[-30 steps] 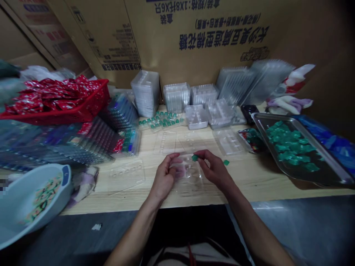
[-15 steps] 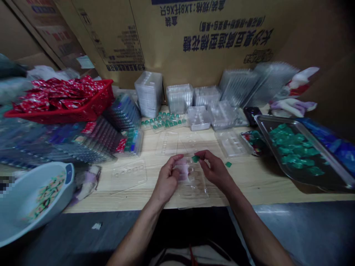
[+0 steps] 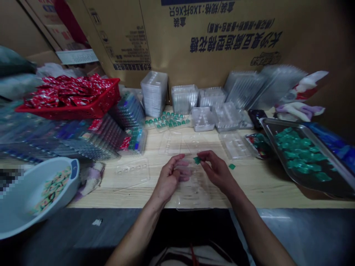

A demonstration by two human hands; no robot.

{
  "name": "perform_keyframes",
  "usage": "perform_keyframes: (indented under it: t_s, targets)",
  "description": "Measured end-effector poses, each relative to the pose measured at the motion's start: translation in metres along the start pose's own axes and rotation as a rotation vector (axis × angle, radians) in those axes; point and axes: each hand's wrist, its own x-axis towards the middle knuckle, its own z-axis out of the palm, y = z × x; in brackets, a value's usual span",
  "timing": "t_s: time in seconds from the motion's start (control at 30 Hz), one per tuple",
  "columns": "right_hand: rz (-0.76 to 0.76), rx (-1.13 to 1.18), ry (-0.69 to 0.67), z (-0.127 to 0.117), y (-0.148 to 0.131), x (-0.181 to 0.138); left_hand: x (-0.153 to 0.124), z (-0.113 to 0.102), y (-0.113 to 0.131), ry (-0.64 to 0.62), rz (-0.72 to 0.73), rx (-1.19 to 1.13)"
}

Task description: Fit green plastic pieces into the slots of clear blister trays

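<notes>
My left hand (image 3: 169, 178) grips the left side of a clear plastic tray (image 3: 194, 190) at the table's front edge. Its fingers show blurred and pinkish through the plastic. Between the thumb and fingertips of my right hand (image 3: 217, 170) is a small green piece (image 3: 197, 160), held over the tray's upper edge. Another small green diamond-shaped piece (image 3: 232, 166) lies on the wood just right of that hand. Clear plastic sheets with a row of holes (image 3: 133, 171) lie flat to the left, and more are beyond my hands.
At right, a metal tray (image 3: 295, 177) holds green pieces. Filled small trays (image 3: 169, 121) and stacked clear trays (image 3: 154, 94) stand at the back. Left are a red basket (image 3: 91, 109) of red packets, stacked filled packs (image 3: 102, 138) and a pale blue basin (image 3: 16, 203).
The view has shifted slightly, so the scene sits a little further right. Both hands keep nearly the same pose, and the green piece stays pinched while tilting somewhat.
</notes>
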Motion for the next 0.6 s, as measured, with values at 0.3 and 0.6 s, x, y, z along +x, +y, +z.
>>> perform_keyframes:
  t_s: [0.3,0.6]
  targets:
    - [-0.078,-0.192,0.014,0.01,0.0,-0.002,0.014,0.007,-0.018,0.379,0.369,0.721]
    - [-0.22,-0.468,-0.078,0.024,-0.018,-0.009,0.022,0.013,-0.014,0.009,-0.159,-0.313]
